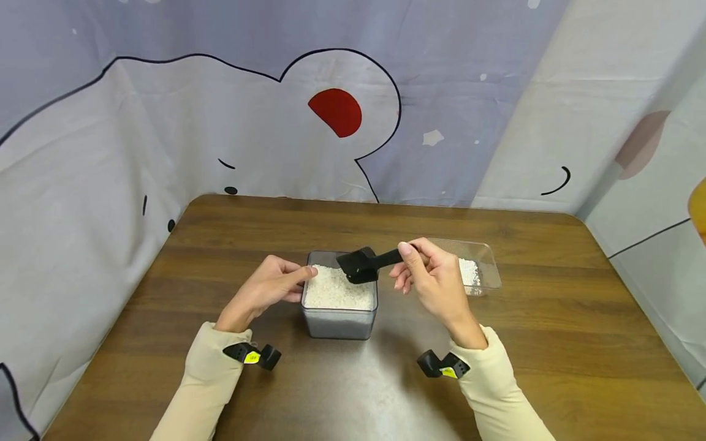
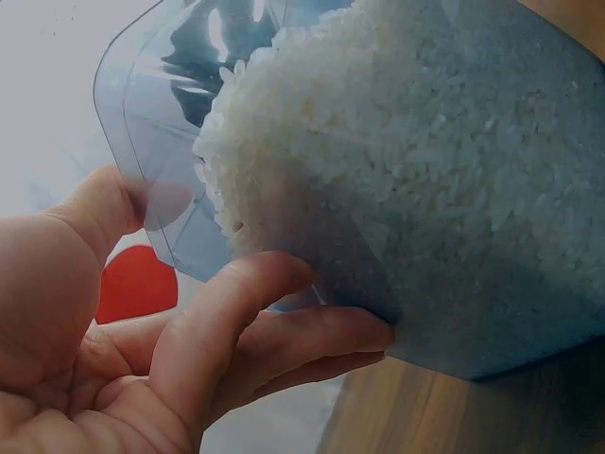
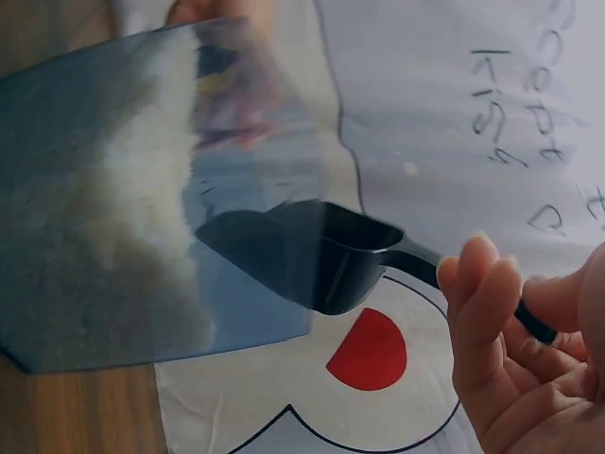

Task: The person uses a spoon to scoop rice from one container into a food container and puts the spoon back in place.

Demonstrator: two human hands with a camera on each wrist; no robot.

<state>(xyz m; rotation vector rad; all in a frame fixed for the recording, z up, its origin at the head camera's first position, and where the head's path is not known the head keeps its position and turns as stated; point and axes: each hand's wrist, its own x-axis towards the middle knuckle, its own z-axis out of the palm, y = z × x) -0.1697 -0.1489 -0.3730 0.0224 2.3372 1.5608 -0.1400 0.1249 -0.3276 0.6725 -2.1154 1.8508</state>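
A tinted clear box stands on the table, filled with white rice to below its rim. The left hand grips its left wall, thumb over the rim and fingers against the outside, as the left wrist view shows. In the right hand the handle of a black scoop is pinched between thumb and fingers. The scoop's head tilts down over the back right of the box, its tip at the rice. From the right wrist view, the scoop reaches partly inside the box wall. Its contents are hidden.
Behind the right hand lies a shallow clear tray with some white grains in it. The wooden table ends at a printed cloth hanging behind. Each wrist wears a small black camera.
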